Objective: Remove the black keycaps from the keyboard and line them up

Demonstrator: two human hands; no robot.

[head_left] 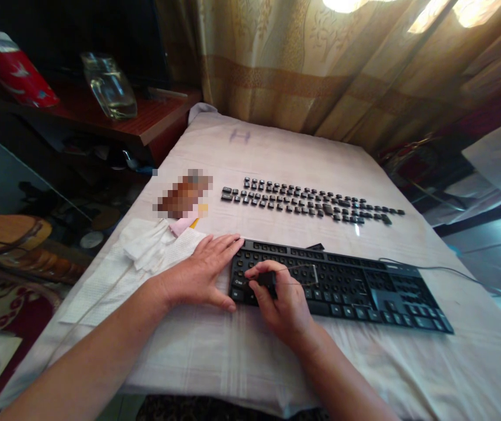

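Observation:
A black keyboard (320,307) lies across the white cloth, many of its upper keys stripped to bare sockets, with caps still on the bottom rows and right side. My left hand (201,269) rests at the keyboard's left end, fingers stretched out and fingertips at its top left corner. Over the left keys, my right hand (287,307) is closed around what looks like a wire keycap puller (315,275), its thin wires sticking out to the right. Thumb and index fingertip come together beside the left shift key (238,281); whether they pinch a cap is hidden.
Removed keycaps (303,202) lie in rows behind the keyboard. Crumpled white tissue (145,245) sits at the left, near a blurred-out item (184,196). A cable (443,268) runs off right. A glass jar (110,88) and red can (16,70) stand on the wooden desk (145,126).

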